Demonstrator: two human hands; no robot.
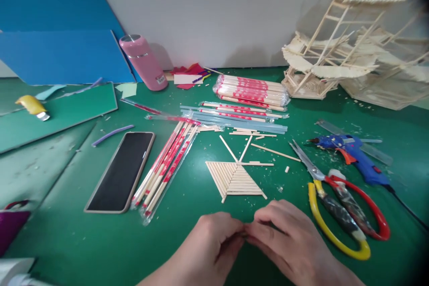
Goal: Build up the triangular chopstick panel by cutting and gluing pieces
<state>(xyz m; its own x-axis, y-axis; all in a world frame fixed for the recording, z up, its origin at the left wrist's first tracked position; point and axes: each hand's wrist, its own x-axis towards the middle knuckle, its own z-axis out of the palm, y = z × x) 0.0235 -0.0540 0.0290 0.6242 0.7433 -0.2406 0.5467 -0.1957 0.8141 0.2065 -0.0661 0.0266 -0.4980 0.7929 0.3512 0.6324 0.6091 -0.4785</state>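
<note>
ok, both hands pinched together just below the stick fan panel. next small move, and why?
Probably part the fingertips slightly to show the piece. The left hand and right hand meet fingertip to fingertip, and what they pinch is hidden. The fan-shaped stick panel lies just ahead; the glue gun and scissors lie untouched to the right.

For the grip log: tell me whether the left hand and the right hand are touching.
Touching. The head view shows the left hand and right hand meeting fingertip to fingertip over the green table, with no gap.
</note>
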